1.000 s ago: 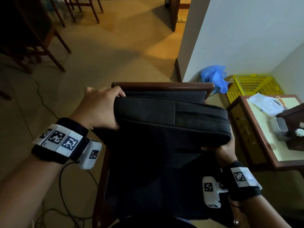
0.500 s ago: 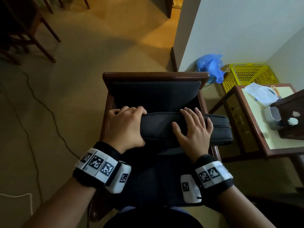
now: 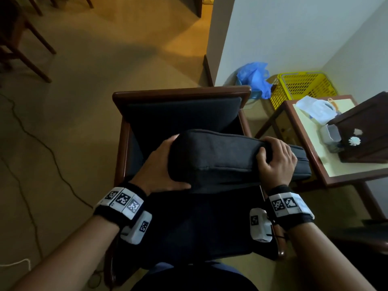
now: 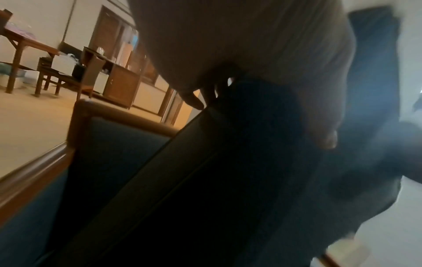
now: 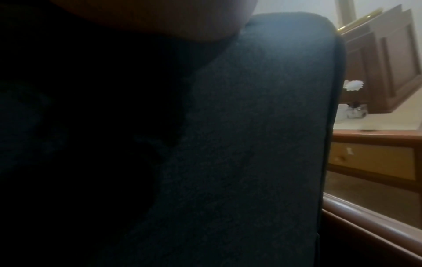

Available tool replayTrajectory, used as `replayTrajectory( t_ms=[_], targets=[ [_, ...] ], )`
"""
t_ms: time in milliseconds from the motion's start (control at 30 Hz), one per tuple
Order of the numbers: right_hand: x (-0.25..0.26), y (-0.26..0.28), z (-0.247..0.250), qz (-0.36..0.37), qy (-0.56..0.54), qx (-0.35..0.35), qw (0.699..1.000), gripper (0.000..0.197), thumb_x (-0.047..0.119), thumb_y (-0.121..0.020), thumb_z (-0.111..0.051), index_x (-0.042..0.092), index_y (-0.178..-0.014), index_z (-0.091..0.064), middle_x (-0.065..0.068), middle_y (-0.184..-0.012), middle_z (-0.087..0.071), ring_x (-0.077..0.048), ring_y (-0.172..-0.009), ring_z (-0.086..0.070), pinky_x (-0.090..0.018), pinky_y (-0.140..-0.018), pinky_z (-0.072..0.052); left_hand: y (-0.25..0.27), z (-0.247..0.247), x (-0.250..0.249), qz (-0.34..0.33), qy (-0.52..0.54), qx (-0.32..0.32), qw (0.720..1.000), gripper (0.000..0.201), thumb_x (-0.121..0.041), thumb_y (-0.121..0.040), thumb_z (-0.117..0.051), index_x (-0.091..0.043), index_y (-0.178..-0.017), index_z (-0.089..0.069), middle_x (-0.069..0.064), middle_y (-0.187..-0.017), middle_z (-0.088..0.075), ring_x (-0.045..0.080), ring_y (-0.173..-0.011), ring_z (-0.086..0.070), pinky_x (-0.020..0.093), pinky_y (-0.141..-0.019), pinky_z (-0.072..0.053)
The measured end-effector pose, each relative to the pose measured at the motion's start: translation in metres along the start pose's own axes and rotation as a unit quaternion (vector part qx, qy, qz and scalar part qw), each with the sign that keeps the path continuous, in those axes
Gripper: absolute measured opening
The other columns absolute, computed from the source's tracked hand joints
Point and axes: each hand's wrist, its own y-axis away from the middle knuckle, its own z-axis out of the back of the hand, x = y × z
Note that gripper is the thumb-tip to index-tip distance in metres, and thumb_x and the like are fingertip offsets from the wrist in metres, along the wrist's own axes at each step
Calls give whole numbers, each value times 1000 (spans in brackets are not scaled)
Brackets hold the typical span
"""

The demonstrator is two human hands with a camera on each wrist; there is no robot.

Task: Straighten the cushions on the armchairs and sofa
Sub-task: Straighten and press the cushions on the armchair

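Observation:
A wooden armchair [image 3: 180,93] stands in front of me with a dark back cushion [image 3: 182,116] and a dark seat cushion [image 3: 199,227]. Above the seat, both hands hold a loose dark cushion [image 3: 218,156] on its edge. My left hand [image 3: 162,164] wraps round its left end, thumb on the near face. My right hand [image 3: 275,158] grips its top edge, fingers curled over. The cushion's right end [image 3: 300,166] sticks out over the right armrest. The left wrist view shows my fingers [image 4: 194,101] behind the cushion [image 4: 228,171]. The right wrist view is filled by the cushion [image 5: 251,126].
A side table [image 3: 346,174] stands close on the right, bearing a white bag [image 3: 315,109] and a dark wooden box [image 3: 365,131]. Behind it are a yellow basket [image 3: 302,86] and a blue plastic bag [image 3: 254,78]. A cable [image 3: 42,143] runs over the floor at left; chair legs [image 3: 31,57] beyond.
Half a second ago both hands lay flat on the cushion's top edge. Now they grip it further apart, and the cushion has come up and toward me.

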Motion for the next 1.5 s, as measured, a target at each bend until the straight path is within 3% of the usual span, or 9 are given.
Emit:
replayTrajectory(
  t_ms=[167, 367, 433, 667, 867, 1067, 1200, 1400, 1500],
  targets=[
    [-20, 2, 14, -21, -58, -2, 998, 42, 36, -81, -43, 9, -102, -67, -10, -101, -69, -31, -101, -61, -48, -91, -45, -3, -21, -6, -7, -131, -13, 991, 99, -59, -42, -74, -9, -124, -51, 11, -114, -64, 35, -104, -64, 48, -94, -49],
    [-35, 3, 35, -79, -136, 4, 988, 52, 46, -82, -43, 11, -115, -65, -14, -116, -65, -30, -110, -57, -35, -93, -42, -16, -12, -63, -80, -187, -48, 978, 81, -36, -40, -92, -8, -109, -61, 6, -98, -68, 30, -89, -65, 30, -85, -37],
    [-30, 1, 33, -108, -219, 16, 970, 41, 48, -84, -47, 27, -115, -64, -13, -121, -65, -30, -115, -57, -45, -100, -45, -21, -3, -80, -118, -193, -57, 972, 81, -40, -41, -89, -11, -111, -61, 4, -97, -69, 28, -88, -65, 31, -86, -38],
    [-13, 18, -5, -315, -445, 148, 825, 59, 72, -68, -67, 29, -109, -69, 2, -117, -70, -16, -113, -63, -39, -101, -46, -20, -7, -82, -112, -294, -24, 949, 90, -48, -40, -83, -16, -121, -59, -1, -110, -67, 23, -97, -60, 34, -86, -37],
    [-26, 31, -9, -471, -504, 182, 701, 28, 49, -87, -57, 23, -87, -68, 3, -75, -71, -12, -68, -66, -25, -62, -52, -35, -71, -45, -56, -337, 60, 938, 95, -50, -45, -80, -22, -131, -52, -2, -117, -61, 23, -106, -55, 38, -88, -37],
    [-33, 36, -7, -515, -316, 163, 780, 57, 67, -75, -58, 27, -114, -64, -3, -111, -68, -23, -100, -64, -37, -81, -52, -31, -100, -8, -18, -271, 137, 952, 97, -68, -64, -69, -25, -145, -38, -5, -146, -45, 18, -132, -41, 41, -104, -27],
    [-43, 45, -5, -507, -270, 145, 806, 73, 69, -64, -56, 30, -125, -57, 0, -118, -62, -18, -100, -59, -41, -92, -49, -1, -65, 46, 68, -221, 1, 973, 79, -75, -71, -38, -24, -125, -62, -2, -132, -61, 21, -126, -54, 40, -98, -35],
    [-49, 61, -10, -540, -180, 152, 808, 108, 89, -47, -56, 20, -131, -56, -10, -124, -61, -34, -112, -59, -50, -103, -46, 76, 24, 149, 239, -159, -109, 952, 48, -63, -87, -42, -29, -115, -60, 1, -124, -59, 28, -121, -52, 47, -98, -41],
    [-57, 68, -11, -609, -180, 120, 763, 109, 87, -44, -63, 17, -128, -60, -12, -121, -64, -37, -106, -63, -52, -99, -49, 94, 30, 150, 321, -2, -135, 937, 22, -46, -94, -55, -26, -104, -57, 0, -109, -59, 26, -108, -56, 36, -86, -40]
  ],
)
